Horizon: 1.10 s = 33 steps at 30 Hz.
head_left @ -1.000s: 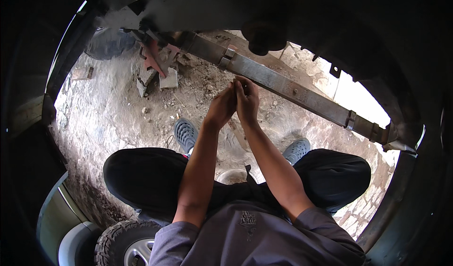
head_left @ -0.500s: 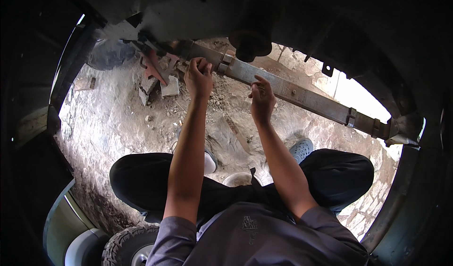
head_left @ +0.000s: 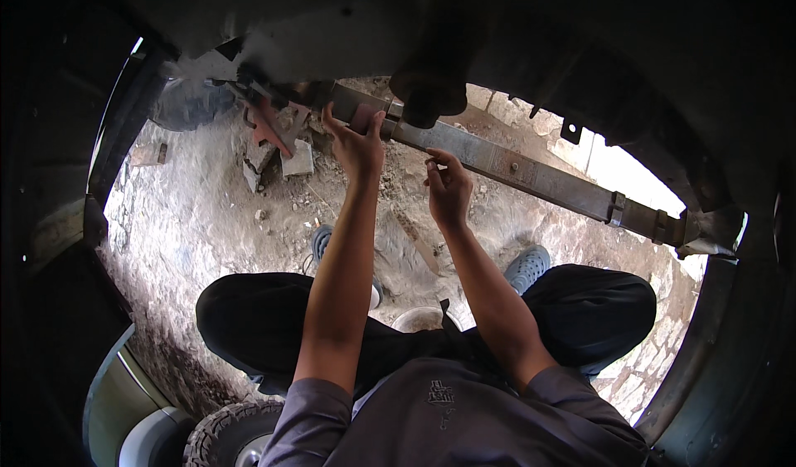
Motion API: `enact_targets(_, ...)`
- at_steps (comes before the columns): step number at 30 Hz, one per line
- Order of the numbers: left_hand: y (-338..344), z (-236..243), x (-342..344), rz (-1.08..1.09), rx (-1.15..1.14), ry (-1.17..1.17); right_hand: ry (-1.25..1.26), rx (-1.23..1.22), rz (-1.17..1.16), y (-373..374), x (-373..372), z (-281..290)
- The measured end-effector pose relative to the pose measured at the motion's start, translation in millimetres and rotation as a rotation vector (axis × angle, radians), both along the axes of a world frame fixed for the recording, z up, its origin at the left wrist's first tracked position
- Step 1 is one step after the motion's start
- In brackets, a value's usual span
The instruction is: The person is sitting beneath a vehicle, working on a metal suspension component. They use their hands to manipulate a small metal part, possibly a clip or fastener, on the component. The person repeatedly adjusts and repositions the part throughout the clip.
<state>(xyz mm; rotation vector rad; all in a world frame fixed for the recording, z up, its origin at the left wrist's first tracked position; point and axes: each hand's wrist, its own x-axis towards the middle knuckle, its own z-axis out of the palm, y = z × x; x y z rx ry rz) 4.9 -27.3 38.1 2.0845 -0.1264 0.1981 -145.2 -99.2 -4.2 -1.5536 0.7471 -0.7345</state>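
Note:
Under a vehicle's dark underside, a long grey steel leaf spring (head_left: 531,174) with clamp bands slants from upper left to lower right. My left hand (head_left: 360,154) is at its upper left part, against or just in front of the bar. Between its thumb and fingers shows a small reddish-brown piece (head_left: 362,119), too unclear to name. Farther right, my right hand (head_left: 450,192) is just below the spring, thumb and index finger pinched together. Anything in that pinch is too small to make out.
A red metal stand (head_left: 267,127) and broken bricks (head_left: 298,159) are on the dirt floor at the left. A dark rounded part (head_left: 427,102) hangs above the spring. A tyre (head_left: 228,436) stands at lower left; a round pale bowl-like object (head_left: 417,319) sits between my feet.
My left hand has shifted slightly right and its fingers have spread, showing the reddish-brown piece. The right hand has moved a little left and down, its fingers drawing together.

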Motion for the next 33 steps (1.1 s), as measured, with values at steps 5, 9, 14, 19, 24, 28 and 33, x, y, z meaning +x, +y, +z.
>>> enact_targets(5,4,-9,6,0.045,-0.026,-0.041,0.009,-0.064,0.005,-1,2,-3)
enact_targets(9,0,17,1,0.086,-0.173,0.384,0.024,-0.094,-0.013,-4,-3,-9)
enact_targets(14,4,15,17,0.125,-0.156,0.429,-0.002,-0.052,-0.002,-2,1,5)
enact_targets(19,3,-3,24,0.125,0.023,0.328,-0.012,-0.083,-0.009,-2,-3,22)
enact_targets(24,5,-12,25,0.106,0.042,0.086,-0.022,-0.14,-0.024,-5,-7,27)
enact_targets(28,-3,6,28,0.051,0.116,0.144,-0.012,-0.188,-0.038,-14,-9,22)
enact_targets(33,-5,11,12,0.078,0.21,0.029,-0.029,-0.194,-0.043,-11,-8,24)
